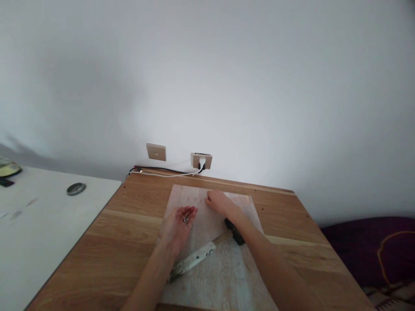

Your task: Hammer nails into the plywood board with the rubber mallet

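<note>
My left hand point(181, 226) is turned palm up with the fingers curled, holding several small metal nails point(186, 220). Over the upper part of a pale, worn wooden board point(223, 276), my right hand point(219, 202) has its fingers pinched together against the surface; whatever is between the fingertips is too small to make out. A short row of small dark points point(195, 199) runs along the board just left of these fingertips. A hammer lies diagonally across the board, its black head point(235, 232) beside my right forearm and its white-wrapped handle point(196, 257) reaching down toward my left wrist.
The board lies on a brown wooden table point(129, 235) against a white wall. Behind it, cables point(165, 173) run to a wall socket point(207, 161). A white table point(39, 216) on the left bears a grey ring-shaped object point(76, 188). Purple fabric point(359, 246) is at right.
</note>
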Action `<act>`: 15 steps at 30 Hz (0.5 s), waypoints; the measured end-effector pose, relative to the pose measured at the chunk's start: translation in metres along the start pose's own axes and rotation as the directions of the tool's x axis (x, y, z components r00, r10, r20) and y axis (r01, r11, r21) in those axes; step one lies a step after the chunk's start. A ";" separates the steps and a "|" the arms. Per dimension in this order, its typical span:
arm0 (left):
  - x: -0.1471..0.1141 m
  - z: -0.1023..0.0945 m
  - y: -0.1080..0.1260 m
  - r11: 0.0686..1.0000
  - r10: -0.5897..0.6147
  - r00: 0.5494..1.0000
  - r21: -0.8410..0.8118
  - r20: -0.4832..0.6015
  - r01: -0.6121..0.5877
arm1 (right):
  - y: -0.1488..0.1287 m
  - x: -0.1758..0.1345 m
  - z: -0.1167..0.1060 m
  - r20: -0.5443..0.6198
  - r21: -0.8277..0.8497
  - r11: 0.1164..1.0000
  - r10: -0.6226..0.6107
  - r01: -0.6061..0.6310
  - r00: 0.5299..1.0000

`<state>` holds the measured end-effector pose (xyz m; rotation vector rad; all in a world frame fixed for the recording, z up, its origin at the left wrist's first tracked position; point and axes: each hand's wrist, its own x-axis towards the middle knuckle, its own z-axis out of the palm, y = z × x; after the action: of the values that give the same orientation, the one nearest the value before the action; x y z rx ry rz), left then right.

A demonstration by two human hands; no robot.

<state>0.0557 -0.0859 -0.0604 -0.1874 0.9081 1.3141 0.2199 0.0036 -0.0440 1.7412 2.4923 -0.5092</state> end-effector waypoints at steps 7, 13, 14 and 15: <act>-0.004 0.010 -0.013 0.996 -0.074 0.995 -0.041 0.061 0.076 | -0.022 -0.015 -0.043 -0.052 0.025 0.988 -0.154 0.155 0.987; -0.005 0.013 -0.025 0.991 -0.038 0.980 -0.122 0.193 0.063 | -0.056 -0.049 -0.057 -0.016 0.150 0.902 -0.408 0.406 0.913; -0.005 0.012 -0.026 0.992 -0.020 0.975 -0.116 0.220 0.047 | -0.058 -0.053 -0.057 -0.032 0.176 0.887 -0.428 0.426 0.903; -0.005 0.011 -0.026 0.995 -0.007 0.970 -0.099 0.243 0.032 | -0.059 -0.057 -0.056 -0.056 0.203 0.876 -0.435 0.437 0.899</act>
<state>0.0837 -0.0910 -0.0589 -0.1117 0.6307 1.3336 0.1941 -0.0487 0.0361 1.2149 2.9400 -0.8219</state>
